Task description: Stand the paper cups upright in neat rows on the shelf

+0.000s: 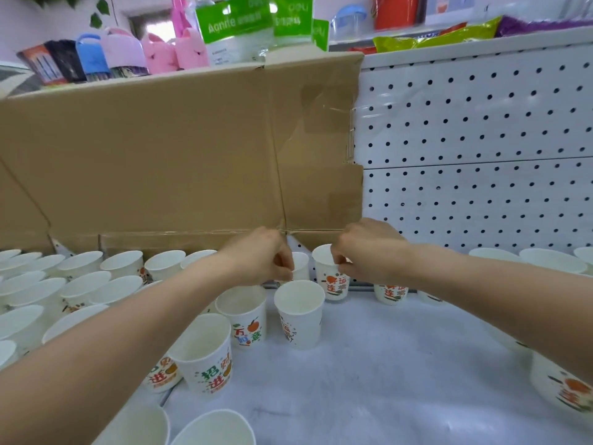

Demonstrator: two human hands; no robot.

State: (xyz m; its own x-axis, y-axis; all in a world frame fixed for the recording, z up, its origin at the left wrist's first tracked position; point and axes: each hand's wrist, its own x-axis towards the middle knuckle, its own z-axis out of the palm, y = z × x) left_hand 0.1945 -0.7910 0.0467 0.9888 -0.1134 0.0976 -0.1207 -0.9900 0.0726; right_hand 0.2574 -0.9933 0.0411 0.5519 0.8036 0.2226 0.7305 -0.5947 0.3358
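A smooth white paper cup [301, 268] is pinched at its rim by the left hand [256, 261]. A tapered printed cup [332, 285] is pinched likewise by the right hand [365, 252].

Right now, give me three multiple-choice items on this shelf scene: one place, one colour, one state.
1. The white perforated metal back panel lies where from the brown cardboard sheet? A right B left C below
2. The soft plastic pouches above the cardboard are labelled in: A green B black C brown
3. The right hand: A lies flat B pinches a printed white paper cup C holds scissors
Key: 1A, the panel fills the right side; 2A, green labels show; 3B, fingers curl on its rim.
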